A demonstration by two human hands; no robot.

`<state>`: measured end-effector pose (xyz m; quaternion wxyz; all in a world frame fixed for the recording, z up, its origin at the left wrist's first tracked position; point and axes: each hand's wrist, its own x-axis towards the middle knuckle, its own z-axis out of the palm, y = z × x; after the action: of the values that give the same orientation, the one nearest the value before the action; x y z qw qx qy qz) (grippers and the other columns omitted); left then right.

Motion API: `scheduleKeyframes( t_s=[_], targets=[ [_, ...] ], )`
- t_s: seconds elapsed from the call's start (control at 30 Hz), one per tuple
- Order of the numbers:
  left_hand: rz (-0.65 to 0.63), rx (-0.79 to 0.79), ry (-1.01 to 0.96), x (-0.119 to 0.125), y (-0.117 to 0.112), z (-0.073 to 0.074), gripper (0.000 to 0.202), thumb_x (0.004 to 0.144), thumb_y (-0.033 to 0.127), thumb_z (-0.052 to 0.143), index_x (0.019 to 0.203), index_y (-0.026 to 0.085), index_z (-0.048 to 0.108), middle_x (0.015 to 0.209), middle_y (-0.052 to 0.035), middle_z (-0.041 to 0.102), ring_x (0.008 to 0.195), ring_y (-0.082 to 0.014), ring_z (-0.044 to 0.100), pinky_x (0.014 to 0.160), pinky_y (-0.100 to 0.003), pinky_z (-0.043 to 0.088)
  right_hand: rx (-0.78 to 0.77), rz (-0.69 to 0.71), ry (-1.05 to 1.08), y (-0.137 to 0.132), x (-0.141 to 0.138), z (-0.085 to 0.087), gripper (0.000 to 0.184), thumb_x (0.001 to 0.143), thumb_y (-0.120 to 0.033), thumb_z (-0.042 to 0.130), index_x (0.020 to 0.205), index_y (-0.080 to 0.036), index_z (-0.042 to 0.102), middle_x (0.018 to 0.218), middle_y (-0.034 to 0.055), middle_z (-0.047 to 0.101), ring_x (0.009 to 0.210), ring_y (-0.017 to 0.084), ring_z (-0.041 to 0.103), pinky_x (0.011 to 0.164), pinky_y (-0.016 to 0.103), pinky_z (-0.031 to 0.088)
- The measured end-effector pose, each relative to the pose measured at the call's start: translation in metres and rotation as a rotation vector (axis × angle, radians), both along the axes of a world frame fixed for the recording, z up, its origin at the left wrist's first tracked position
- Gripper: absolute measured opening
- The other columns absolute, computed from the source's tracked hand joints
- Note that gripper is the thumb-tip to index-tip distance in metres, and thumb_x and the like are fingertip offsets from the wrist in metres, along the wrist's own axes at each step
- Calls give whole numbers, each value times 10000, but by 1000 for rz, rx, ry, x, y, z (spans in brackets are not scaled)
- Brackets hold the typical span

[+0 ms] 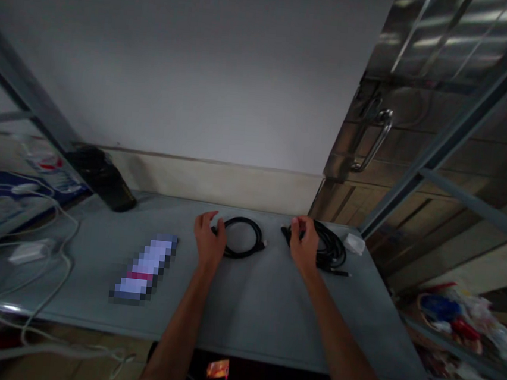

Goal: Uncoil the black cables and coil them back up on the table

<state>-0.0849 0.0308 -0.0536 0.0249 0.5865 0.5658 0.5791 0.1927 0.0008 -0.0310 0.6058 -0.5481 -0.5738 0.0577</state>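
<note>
A single black cable [258, 233], wound into a loose ring, lies on the grey tabletop. Against the ring's left side is my left hand [210, 242], its fingers curved and its thumb apart from them; a dark bit of the cable shows behind the thumb. My right hand [305, 246] is closed at the left part of a thicker bundle of black cables [332, 246], thumb and fingers curled together. Part of that bundle is hidden by the hand. Plug ends stick out to the hand's left and at the bundle's lower right.
Left of my hands lies a phone [145, 269] with a blurred screen. Farther left are a dark bottle [106, 182], white cords [68, 256] and a white adapter [30, 251]. A small white block [355, 243] sits beside the bundle. Metal posts [457, 126] frame the table [263, 322].
</note>
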Motion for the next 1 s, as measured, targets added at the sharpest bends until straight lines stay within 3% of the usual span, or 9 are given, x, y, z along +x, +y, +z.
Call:
scheduleKeyframes(
  t_s=[0.1, 0.2, 0.27, 0.33, 0.4, 0.53, 0.73, 0.9, 1.0],
  targets=[
    [8, 38, 74, 2, -2, 0, 224, 1062, 288, 598, 1256, 221, 687, 1225, -152, 657, 1220, -338, 627, 1148, -544, 508, -92, 60, -108, -1, 17, -2, 406, 1121, -591, 504, 1124, -213, 655, 1048, 99, 740, 995, 265, 700, 969, 423, 560],
    [2, 52, 96, 2, -3, -2, 213, 1066, 269, 578, 1244, 234, 690, 1207, -148, 665, 1206, -344, 633, 1135, -552, 513, -279, 97, -376, -9, 43, -11, 434, 1037, -597, 656, 1227, -209, 693, 1252, 152, 742, 1215, 345, 694, 1117, 519, 528],
    [-5, 57, 104, 2, -2, -3, 207, 1061, 256, 576, 1231, 236, 693, 1192, -146, 668, 1190, -345, 638, 1120, -550, 519, -430, 98, -582, -17, 62, -16, 555, 970, -602, 761, 1345, -200, 693, 1398, 181, 708, 1352, 407, 648, 1173, 581, 496],
    [-8, 60, 102, 3, 0, -3, 202, 1054, 249, 579, 1218, 238, 698, 1186, -145, 669, 1183, -347, 638, 1112, -549, 518, -540, 108, -704, -25, 78, -19, 651, 936, -604, 817, 1415, -184, 685, 1461, 197, 693, 1402, 441, 628, 1198, 605, 479],
    [-19, 60, 92, 4, 1, -3, 198, 1049, 246, 585, 1208, 243, 704, 1182, -142, 671, 1182, -347, 636, 1110, -547, 515, -610, 142, -750, -33, 90, -20, 633, 963, -600, 797, 1425, -180, 691, 1458, 194, 710, 1377, 434, 661, 1194, 582, 493],
    [-46, 68, 64, 5, 1, -2, 200, 1046, 240, 589, 1204, 245, 711, 1177, -144, 674, 1172, -345, 631, 1107, -543, 511, -664, 186, -693, -42, 103, -19, 467, 1059, -567, 668, 1348, -203, 723, 1407, 163, 754, 1301, 388, 725, 1139, 526, 545],
    [-53, 70, 40, 4, -2, -3, 195, 1048, 244, 583, 1192, 245, 715, 1172, -145, 673, 1167, -344, 639, 1105, -547, 516, -624, 147, -531, -41, 115, -16, 404, 1036, -632, 610, 1100, -237, 664, 1174, 134, 808, 1144, 356, 782, 1017, 476, 587],
    [-82, 71, 19, 4, -2, -4, 187, 1038, 252, 585, 1170, 247, 718, 1151, -138, 687, 1152, -342, 654, 1086, -547, 536, -584, 79, -260, -37, 122, 11, 440, 1035, -705, 475, 1050, -271, 548, 831, 82, 769, 811, 331, 786, 796, 449, 598],
    [-98, 68, -10, 4, -2, -3, 187, 1038, 260, 584, 1166, 244, 719, 1153, -139, 697, 1151, -341, 663, 1088, -552, 537, -526, 58, -151, -38, 125, 37, 517, 1049, -779, 400, 1045, -275, 514, 797, 71, 752, 701, 294, 751, 737, 441, 600]
  ],
)
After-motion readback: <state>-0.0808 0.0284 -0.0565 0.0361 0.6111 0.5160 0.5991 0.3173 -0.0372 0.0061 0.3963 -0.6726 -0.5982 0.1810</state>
